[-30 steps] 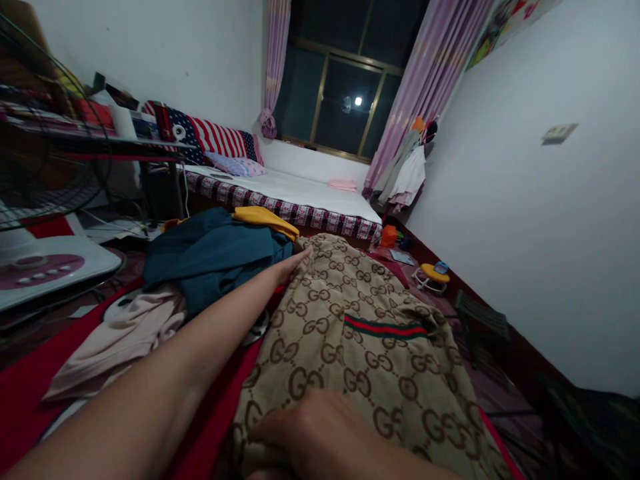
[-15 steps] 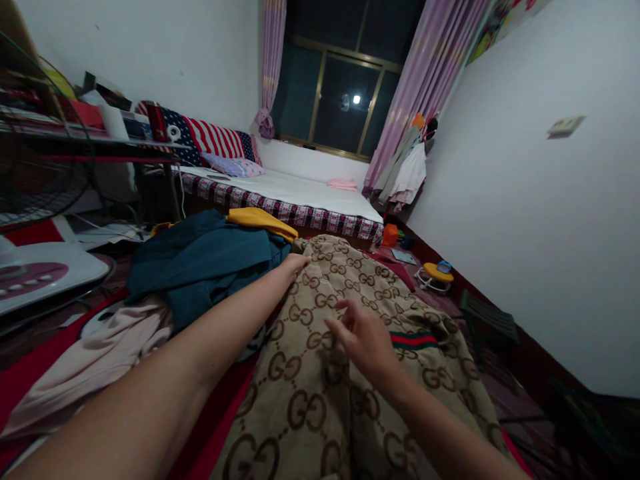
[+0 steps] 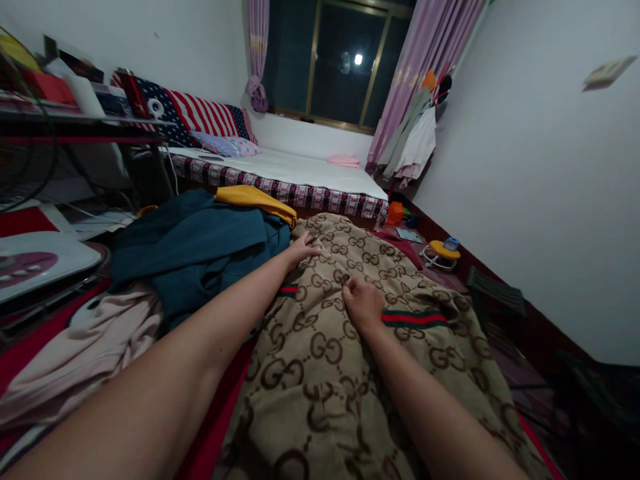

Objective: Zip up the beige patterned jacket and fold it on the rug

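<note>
A tan jacket (image 3: 330,347) with a brown interlocking-letter print and green-red stripes lies spread out in front of me. Near its far left edge, my left hand (image 3: 301,249) rests on the cloth with the fingers apart. My right hand (image 3: 364,303) is closed at the middle of the jacket front, its fingertips pinching the fabric beside the right-hand stripe. To the left, a dark teal garment (image 3: 200,237) lies in a heap with a yellow garment (image 3: 257,200) on top. Closer to me is a pale pink garment (image 3: 100,350).
Red cloth (image 3: 220,413) shows under the clothes. A cluttered desk (image 3: 85,123) and a white appliance (image 3: 55,257) stand at the left. Behind is a bed (image 3: 300,170) below the window. A yellow-topped stool (image 3: 444,251) and a dark green stool (image 3: 495,290) are along the right wall.
My right hand has closed from spread fingers onto the jacket front. The fingers of my left hand have opened at the far left edge, and the left stripe now shows. The view has tilted down.
</note>
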### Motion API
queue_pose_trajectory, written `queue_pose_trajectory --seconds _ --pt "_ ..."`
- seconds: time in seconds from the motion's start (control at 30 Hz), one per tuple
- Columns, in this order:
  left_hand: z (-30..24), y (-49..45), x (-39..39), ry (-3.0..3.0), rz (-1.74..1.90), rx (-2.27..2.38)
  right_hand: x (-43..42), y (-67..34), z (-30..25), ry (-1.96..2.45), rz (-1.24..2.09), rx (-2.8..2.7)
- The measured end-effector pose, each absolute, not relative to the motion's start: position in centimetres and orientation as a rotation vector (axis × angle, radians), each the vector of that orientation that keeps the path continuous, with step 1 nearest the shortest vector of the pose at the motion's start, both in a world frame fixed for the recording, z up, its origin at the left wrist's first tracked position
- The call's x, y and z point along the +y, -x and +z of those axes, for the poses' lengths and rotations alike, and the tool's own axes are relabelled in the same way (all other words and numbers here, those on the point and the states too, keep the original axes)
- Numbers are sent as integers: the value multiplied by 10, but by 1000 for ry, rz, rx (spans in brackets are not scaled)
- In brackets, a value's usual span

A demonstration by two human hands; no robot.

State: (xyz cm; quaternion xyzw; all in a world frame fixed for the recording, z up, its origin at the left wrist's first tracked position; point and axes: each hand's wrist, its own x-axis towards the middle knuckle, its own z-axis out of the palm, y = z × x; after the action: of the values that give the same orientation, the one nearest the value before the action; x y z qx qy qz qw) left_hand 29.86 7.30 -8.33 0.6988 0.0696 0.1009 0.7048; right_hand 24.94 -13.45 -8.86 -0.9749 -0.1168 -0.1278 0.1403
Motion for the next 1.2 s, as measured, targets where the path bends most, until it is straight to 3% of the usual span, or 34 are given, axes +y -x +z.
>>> queue_pose_trajectory --seconds 0.2,0.33,0.5,0.6,0.73,0.97,1.2 --pt "-85 -244 64 -1791 243 68 -148 -232 -74 2931 -142 -547" --pt "-74 -169 57 -1996 277 -154 -183 -182 -53 2587 -201 -937" --pt "-71 -62 42 -2312 186 -717 -215 -97 -47 2010 146 -1320" --pt "-69 -7 37 -2314 19 -764 -226 -61 -42 1952 272 -1421" --pt "-66 50 34 -2375 -71 -627 -243 -37 -34 2042 187 -1360" --pt "-72 103 1 -2549 386 -679 -252 -13 -59 2078 221 -1193" --pt "-80 93 -27 -2489 776 -608 -242 -23 -59 1966 133 -1291"
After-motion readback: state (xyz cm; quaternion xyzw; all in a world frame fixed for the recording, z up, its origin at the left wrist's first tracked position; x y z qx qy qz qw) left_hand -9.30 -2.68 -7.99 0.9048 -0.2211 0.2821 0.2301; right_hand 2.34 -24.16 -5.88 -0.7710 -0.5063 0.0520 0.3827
